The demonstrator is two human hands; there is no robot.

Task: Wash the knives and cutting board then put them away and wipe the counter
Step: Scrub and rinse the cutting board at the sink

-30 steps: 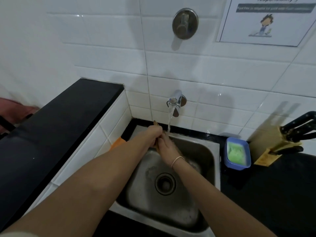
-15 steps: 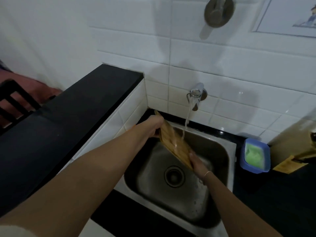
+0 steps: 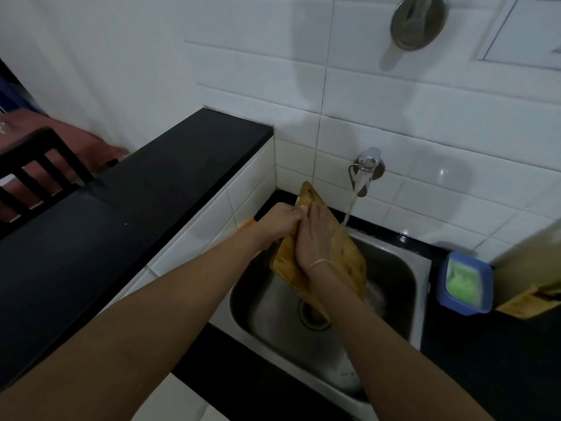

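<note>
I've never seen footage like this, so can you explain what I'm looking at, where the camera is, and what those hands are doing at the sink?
There is no machine here. A person wears a wide-angle camera on the head, so the picture looks forward and down along both bare arms.

The left hand grips the upper left edge of a wooden cutting board, held tilted over the steel sink. The right hand lies flat on the board's face. Water runs from the wall tap onto the board.

Right of the sink, on the black counter, stands a blue tub with something green in it. Beside it is a blurred wooden object, partly cut off. A raised black ledge runs along the left.
</note>
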